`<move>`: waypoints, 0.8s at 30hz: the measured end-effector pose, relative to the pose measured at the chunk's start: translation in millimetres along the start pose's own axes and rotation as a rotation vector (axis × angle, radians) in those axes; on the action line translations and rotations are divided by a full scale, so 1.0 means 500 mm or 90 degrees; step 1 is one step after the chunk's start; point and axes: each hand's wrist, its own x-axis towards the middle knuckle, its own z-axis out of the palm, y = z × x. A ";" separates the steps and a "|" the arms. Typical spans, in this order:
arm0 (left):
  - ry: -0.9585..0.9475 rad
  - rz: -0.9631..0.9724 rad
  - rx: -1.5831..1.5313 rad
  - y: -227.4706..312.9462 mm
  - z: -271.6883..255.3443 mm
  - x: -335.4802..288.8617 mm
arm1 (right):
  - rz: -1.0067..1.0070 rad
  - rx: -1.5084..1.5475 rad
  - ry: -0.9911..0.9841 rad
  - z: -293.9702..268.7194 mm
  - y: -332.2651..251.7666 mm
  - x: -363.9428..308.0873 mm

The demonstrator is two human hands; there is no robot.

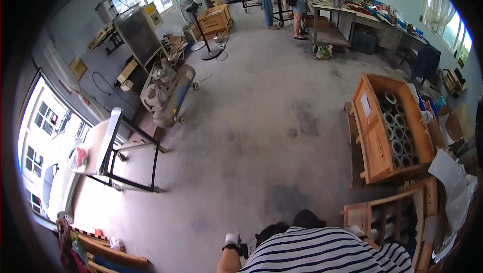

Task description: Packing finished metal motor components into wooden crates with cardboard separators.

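Note:
My left hand (232,238), in a white glove with a black band at the wrist, hangs at the lower edge beside my striped shirt (317,253). A small dark shape lies close to its wrist; whether the hand holds it is unclear. Only a white-gloved bit of my right hand (355,230) shows past the shirt, near the low wooden crate (358,217) on the right. Grey cylindrical parts (387,225) lie inside that crate. The fingers of both hands are too small or hidden to read. Two dark shapes, apparently my shoes (308,218), show beyond the shirt.
A larger wooden crate (373,137) holding several metal rings (397,133) stands ahead right. To the left are a metal-framed table (132,180), an air compressor (168,92) and a standing fan (210,54). People work at benches (327,7) far ahead. Wooden boards (115,255) lie lower left.

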 end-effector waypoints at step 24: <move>-0.034 -0.144 0.118 0.713 -0.524 1.076 | -0.346 -0.168 0.190 -0.785 -1.528 1.106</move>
